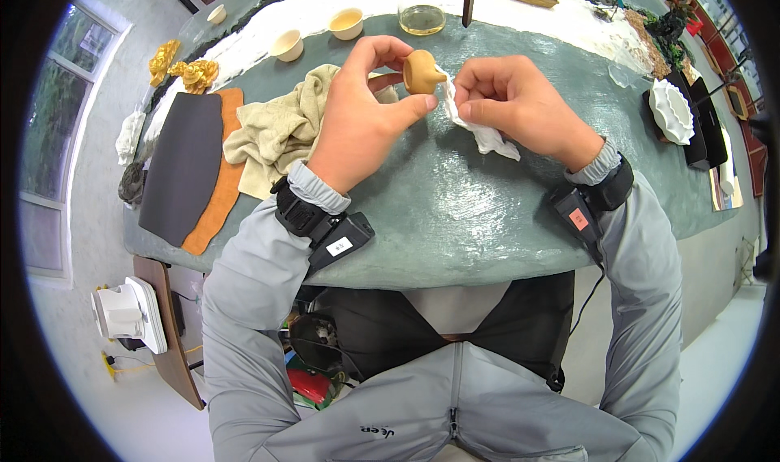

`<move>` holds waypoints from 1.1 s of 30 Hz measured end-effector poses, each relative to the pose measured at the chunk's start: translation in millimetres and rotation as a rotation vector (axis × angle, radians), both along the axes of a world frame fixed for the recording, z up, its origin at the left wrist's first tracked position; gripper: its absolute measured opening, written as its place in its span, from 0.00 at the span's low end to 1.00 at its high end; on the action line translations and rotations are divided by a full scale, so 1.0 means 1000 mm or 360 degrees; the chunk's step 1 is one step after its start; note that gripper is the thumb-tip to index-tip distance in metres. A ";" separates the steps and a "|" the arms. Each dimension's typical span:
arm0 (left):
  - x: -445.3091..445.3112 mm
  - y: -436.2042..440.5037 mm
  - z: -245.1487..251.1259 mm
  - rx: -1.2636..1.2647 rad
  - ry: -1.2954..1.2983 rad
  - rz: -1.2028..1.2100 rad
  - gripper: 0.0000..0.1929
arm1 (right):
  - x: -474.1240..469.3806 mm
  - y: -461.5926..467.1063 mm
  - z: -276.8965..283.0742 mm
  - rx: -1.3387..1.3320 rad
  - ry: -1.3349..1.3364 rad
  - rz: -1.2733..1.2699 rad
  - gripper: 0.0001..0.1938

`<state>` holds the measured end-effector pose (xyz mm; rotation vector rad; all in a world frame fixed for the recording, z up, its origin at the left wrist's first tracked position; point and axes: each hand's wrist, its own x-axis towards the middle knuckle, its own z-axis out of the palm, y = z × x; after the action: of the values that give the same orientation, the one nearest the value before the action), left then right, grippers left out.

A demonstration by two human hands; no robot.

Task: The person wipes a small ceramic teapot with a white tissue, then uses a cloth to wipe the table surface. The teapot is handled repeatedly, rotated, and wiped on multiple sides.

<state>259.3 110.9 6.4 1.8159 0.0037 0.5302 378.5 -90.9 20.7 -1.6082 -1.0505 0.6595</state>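
My left hand (365,117) holds a small tan clay teapot (418,73) between fingers and thumb, tilted so its round opening faces left. Its short spout points right. Pinched in my right hand (518,105) is a crumpled white tissue (484,136), whose upper end touches the spout tip. The tissue's lower end hangs just over the table. Below and behind my left hand lies a rumpled beige cloth (274,124), partly hidden by that hand.
Two small cups (287,46) and a glass pot (421,17) with pale liquid stand beyond my hands on the green-grey table (439,218). A dark mat (183,163) overlaps an orange-brown one (225,175) at left. A white scalloped dish (670,111) is at right.
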 end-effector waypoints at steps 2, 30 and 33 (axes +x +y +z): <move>-0.001 -0.001 0.001 0.0129 -0.0053 0.0017 0.26 | -0.002 -0.001 0.005 -0.0058 0.0079 0.0039 0.06; -0.005 -0.001 0.004 0.0194 0.0106 0.0071 0.24 | 0.046 -0.018 0.008 -0.0408 -0.1012 -0.1010 0.11; -0.001 0.000 0.000 -0.0269 0.0173 -0.0061 0.23 | 0.059 -0.030 0.011 -0.0672 -0.1411 -0.1159 0.15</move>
<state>257.9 110.6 6.3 1.6741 0.0851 0.3919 437.5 -120.9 31.4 -2.5598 -0.8190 -0.4092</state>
